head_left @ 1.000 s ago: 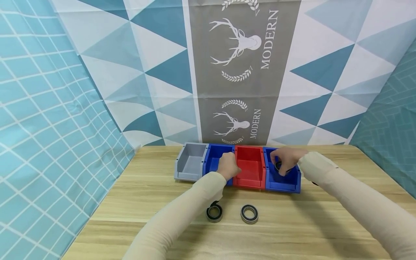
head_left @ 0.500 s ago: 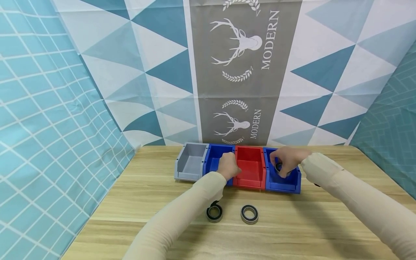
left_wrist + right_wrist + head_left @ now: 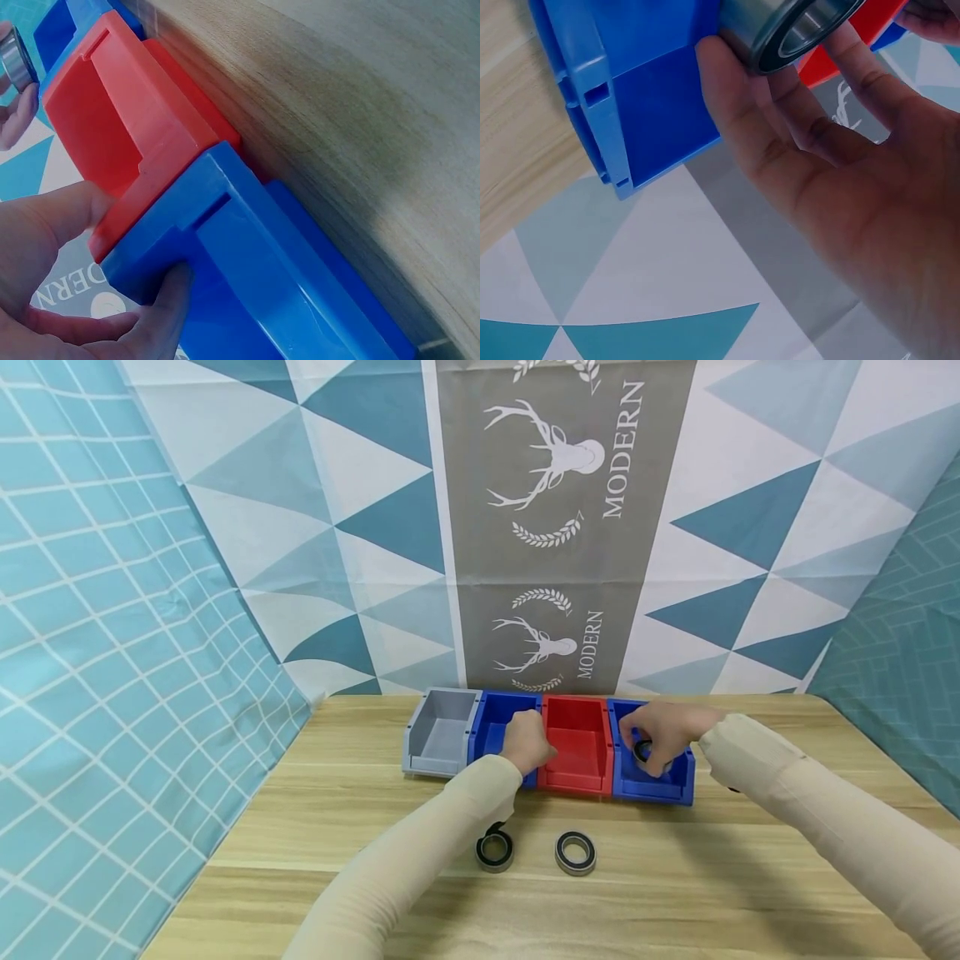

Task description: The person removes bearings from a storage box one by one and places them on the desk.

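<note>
My right hand (image 3: 660, 735) holds a ball bearing (image 3: 750, 34), a thick steel ring with a dark seal, between thumb and fingers. It hangs within the opening of the rightmost blue bin (image 3: 651, 789). With thumb on the red side and a finger on the blue side, my left hand (image 3: 527, 743) pinches the adjoining walls of the red bin (image 3: 150, 90) and the other blue bin (image 3: 247, 255). The held bearing also shows at the far left edge of the left wrist view. In the head view my left hand covers part of that blue bin.
A grey bin (image 3: 442, 739) closes the row on the left. Two more bearings lie on the wooden table in front, one bearing (image 3: 576, 853) near the middle and another bearing (image 3: 495, 852) beside my left sleeve. A patterned cloth (image 3: 555, 552) hangs behind the bins.
My right hand has shifted very slightly right and down, still holding the bearing in the rightmost blue bin. My left hand stays in place on the bin walls.
</note>
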Demonstrator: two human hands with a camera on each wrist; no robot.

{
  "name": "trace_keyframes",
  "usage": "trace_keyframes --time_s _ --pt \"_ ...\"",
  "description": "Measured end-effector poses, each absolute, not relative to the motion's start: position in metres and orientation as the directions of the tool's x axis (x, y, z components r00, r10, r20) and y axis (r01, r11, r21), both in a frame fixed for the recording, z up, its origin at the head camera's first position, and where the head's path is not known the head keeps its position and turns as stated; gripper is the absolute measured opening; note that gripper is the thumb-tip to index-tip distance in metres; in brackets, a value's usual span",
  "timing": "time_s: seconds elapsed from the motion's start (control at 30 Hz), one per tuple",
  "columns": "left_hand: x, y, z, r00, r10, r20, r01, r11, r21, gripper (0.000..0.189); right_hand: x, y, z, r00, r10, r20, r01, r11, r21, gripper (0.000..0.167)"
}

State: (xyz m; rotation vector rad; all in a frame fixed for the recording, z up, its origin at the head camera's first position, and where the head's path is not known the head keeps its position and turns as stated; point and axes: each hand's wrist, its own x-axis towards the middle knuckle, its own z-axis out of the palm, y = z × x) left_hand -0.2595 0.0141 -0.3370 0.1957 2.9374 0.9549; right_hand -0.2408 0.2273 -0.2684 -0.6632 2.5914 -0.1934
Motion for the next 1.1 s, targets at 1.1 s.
trace_keyframes --time_s 1.1 --pt "-0.259 0.014 -0.335 -0.991 0.135 -0.007 0.106 0.806 0.582 0.019 -0.213 0.215 -0.276 -0.691 -0.665 -0.284 -0.587 0.745 -0.316 0.032"
